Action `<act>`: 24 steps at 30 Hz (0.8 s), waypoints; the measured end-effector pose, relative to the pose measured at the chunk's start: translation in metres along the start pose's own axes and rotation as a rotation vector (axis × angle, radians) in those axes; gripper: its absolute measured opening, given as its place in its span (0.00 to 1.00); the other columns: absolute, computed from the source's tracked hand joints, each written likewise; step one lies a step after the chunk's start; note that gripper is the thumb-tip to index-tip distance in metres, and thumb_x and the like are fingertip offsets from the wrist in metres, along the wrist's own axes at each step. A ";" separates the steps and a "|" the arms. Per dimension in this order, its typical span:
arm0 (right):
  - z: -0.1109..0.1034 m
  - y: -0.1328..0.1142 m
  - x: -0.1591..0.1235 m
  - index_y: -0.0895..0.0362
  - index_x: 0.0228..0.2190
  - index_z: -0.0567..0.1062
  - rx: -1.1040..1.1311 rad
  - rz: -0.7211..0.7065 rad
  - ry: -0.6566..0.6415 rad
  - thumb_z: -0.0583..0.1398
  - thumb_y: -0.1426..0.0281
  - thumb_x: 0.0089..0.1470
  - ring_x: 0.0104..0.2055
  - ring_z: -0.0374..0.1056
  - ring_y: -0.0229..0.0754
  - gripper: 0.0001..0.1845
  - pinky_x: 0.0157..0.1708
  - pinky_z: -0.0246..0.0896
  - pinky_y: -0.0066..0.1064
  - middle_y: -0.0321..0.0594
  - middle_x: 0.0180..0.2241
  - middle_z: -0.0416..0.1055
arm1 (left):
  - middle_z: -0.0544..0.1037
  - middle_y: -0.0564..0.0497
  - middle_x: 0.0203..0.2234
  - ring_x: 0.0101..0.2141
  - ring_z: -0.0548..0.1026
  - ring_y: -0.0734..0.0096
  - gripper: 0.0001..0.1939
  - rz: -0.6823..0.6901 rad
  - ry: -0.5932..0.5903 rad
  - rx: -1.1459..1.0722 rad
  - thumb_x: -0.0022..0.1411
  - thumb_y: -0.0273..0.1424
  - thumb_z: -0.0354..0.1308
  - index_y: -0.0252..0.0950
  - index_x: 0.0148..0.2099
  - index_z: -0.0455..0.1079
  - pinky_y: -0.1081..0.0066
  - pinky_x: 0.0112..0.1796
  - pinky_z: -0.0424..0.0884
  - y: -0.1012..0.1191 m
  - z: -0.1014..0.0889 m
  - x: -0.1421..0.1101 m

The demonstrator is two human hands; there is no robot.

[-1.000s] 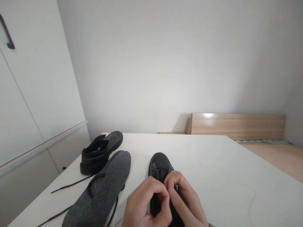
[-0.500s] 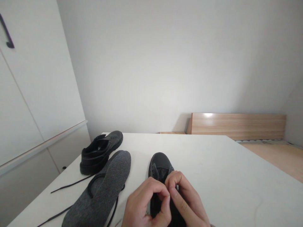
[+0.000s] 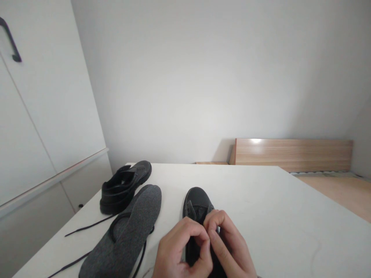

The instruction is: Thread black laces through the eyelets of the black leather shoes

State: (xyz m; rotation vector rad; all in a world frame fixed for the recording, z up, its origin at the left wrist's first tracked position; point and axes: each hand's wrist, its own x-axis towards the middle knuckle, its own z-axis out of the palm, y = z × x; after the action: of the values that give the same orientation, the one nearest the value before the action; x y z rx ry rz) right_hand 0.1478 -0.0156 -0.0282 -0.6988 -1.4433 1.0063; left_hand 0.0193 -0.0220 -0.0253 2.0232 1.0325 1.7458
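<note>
A black shoe [image 3: 196, 200] stands on the white table [image 3: 275, 216] with its toe pointing away from me. Both my hands are over its lacing area. My left hand [image 3: 181, 251] is curled, thumb and fingers pinched together at the shoe's opening. My right hand [image 3: 228, 247] is also curled, its fingertips pinched against the left hand's; what they pinch is too small to make out. A second black shoe [image 3: 124, 185] lies to the left. A grey felt insole [image 3: 127, 235] lies between the two shoes, with a black lace [image 3: 87, 226] running across and beside it.
A white cupboard [image 3: 37, 127] with a dark handle [image 3: 11, 42] stands at the left. Beyond the table's far edge a wooden board [image 3: 292, 154] leans along the grey wall, above a wooden floor [image 3: 342, 193] at the right.
My fingers have shifted slightly at the shoe's opening, and the view has drifted a little. The shoes, insole and lace lie where they were.
</note>
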 end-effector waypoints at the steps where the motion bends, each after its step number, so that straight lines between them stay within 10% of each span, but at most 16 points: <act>1: 0.000 0.000 0.000 0.52 0.31 0.67 -0.002 -0.006 0.001 0.55 0.57 0.65 0.34 0.58 0.42 0.14 0.34 0.57 0.31 0.36 0.31 0.62 | 0.74 0.58 0.23 0.24 0.73 0.78 0.09 0.004 0.001 -0.002 0.58 0.20 0.53 0.40 0.32 0.67 0.80 0.27 0.67 0.000 0.000 0.000; 18: -0.003 -0.001 0.000 0.52 0.31 0.68 0.007 0.027 -0.025 0.56 0.56 0.64 0.35 0.59 0.43 0.14 0.35 0.58 0.33 0.37 0.31 0.63 | 0.73 0.57 0.22 0.23 0.72 0.77 0.08 0.001 -0.025 0.057 0.57 0.20 0.53 0.39 0.32 0.66 0.79 0.26 0.67 0.002 -0.003 0.000; 24: -0.005 0.002 0.001 0.53 0.30 0.68 -0.125 -0.029 -0.025 0.55 0.55 0.64 0.36 0.59 0.45 0.17 0.35 0.56 0.35 0.38 0.30 0.63 | 0.74 0.54 0.27 0.29 0.75 0.72 0.08 0.154 -0.163 0.302 0.63 0.21 0.50 0.38 0.36 0.65 0.75 0.33 0.70 -0.005 -0.033 0.026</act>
State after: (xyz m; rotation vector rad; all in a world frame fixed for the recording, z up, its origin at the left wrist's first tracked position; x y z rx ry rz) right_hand 0.1526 -0.0129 -0.0302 -0.7555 -1.5438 0.9108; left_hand -0.0127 -0.0094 -0.0013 2.4424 1.1734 1.5365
